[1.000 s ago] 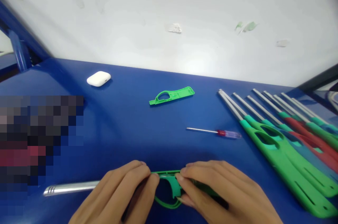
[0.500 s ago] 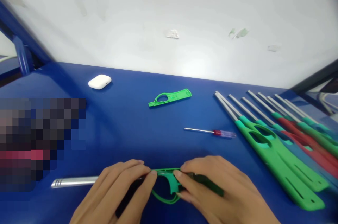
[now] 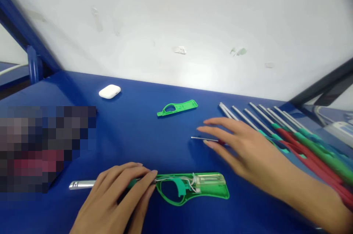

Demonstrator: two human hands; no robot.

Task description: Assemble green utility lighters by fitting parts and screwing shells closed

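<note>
Out sweeps my right hand [image 3: 242,146], off the uncovered green plastic lighter [image 3: 211,193] and over the metal-shafted, red-collared screwdriver [image 3: 205,139]: fingers spread wide, gripping nothing visible; contact, I can't tell. My left hand [image 3: 118,191] curls around the lighter, holding it at the blue table's [image 3: 154,142] near side. I'd keep it level, sparing the exposed white wires [image 3: 190,180].

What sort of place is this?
Likely a repair or assembly workbench: there's an opened green gas lighter, a screwdriver and a row of long-necked lighters on it.
</note>
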